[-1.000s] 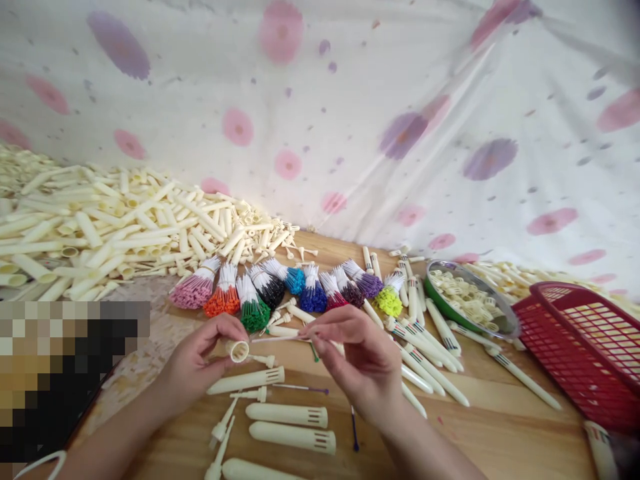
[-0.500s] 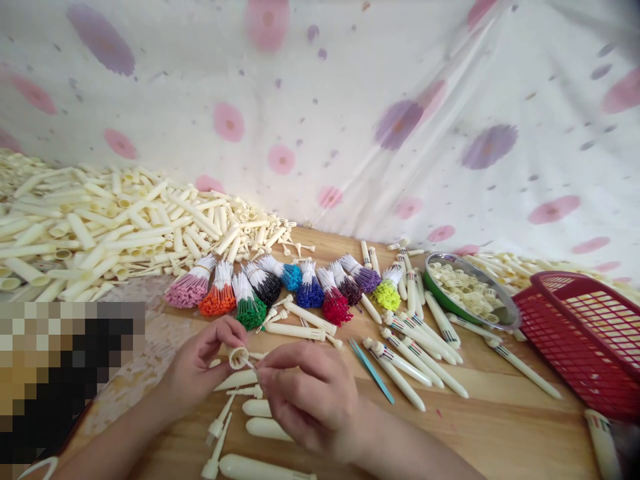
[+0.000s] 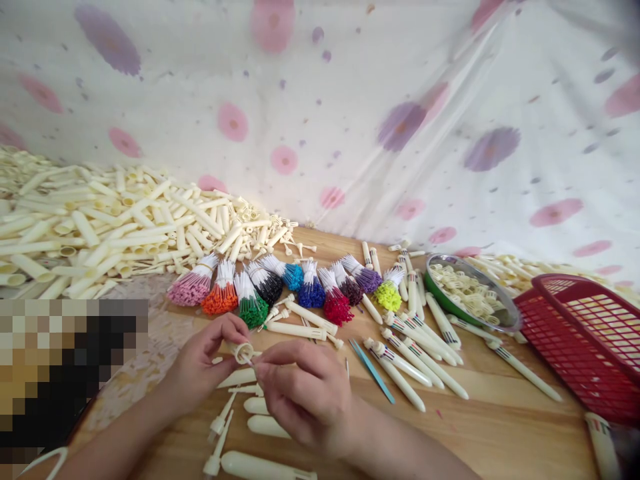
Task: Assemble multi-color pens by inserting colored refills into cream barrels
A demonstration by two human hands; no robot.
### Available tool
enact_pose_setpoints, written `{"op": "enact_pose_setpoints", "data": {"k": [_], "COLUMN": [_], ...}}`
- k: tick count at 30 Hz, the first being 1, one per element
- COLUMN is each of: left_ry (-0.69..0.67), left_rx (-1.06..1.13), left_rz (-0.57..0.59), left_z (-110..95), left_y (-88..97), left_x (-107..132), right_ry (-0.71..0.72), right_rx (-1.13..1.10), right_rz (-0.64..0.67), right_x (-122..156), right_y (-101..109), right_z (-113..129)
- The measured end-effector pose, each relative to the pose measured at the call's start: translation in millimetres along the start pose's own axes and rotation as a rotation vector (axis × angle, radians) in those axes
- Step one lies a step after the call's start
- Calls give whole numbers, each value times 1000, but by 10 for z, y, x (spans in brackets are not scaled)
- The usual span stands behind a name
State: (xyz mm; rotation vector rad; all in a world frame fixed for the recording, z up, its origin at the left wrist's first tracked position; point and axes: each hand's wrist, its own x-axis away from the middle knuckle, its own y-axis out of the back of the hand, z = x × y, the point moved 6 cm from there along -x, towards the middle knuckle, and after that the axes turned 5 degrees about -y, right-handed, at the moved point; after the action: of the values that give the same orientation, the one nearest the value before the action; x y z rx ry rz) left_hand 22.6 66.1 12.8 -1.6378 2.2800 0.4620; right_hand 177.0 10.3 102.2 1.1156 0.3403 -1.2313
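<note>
Between the thumb and fingers of my left hand point(image 3: 203, 360) is a short cream plastic pen sleeve point(image 3: 244, 352), its round open end facing me. My right hand point(image 3: 310, 393) is closed in a pinch, with a thin pale stick, perhaps a pen refill, at its fingertips. The stick's tip meets the sleeve's opening; how deep it sits I cannot tell. Under and beside my hands lie cream pen barrels point(image 3: 267, 427) and narrow cream parts with thin tips point(image 3: 214, 460). Behind them stand bundled refills with coloured ends, including green point(image 3: 253, 310), orange point(image 3: 219, 300) and red point(image 3: 338, 308).
Loose cream barrels form a big pile point(image 3: 110, 227) at left. To the right are blue tweezers point(image 3: 373, 372), assembled multicolour pens point(image 3: 425, 360), a green-sided metal bowl point(image 3: 515, 313) of small cream parts and a red mesh basket point(image 3: 575, 353). A flowered sheet point(image 3: 320, 100) hangs behind the wooden table.
The sleeve in my left hand has shifted slightly right and up. My right hand keeps its pinch at the opening, almost unmoved. The whole view has shifted slightly.
</note>
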Motion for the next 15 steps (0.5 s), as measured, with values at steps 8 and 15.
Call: {"op": "enact_pose_setpoints", "data": {"k": [8,15], "left_ry": [40,44], "left_rx": [10,60], "left_rz": [6,-22], "left_z": [-12,-23], "left_y": [-15,-21], "left_x": [-3,-7], "right_ry": [-5,56], "right_rx": [-49,18], "right_rz": [-53,-40], "right_x": [22,34], "right_y": [14,0], "right_z": [-31,4]}}
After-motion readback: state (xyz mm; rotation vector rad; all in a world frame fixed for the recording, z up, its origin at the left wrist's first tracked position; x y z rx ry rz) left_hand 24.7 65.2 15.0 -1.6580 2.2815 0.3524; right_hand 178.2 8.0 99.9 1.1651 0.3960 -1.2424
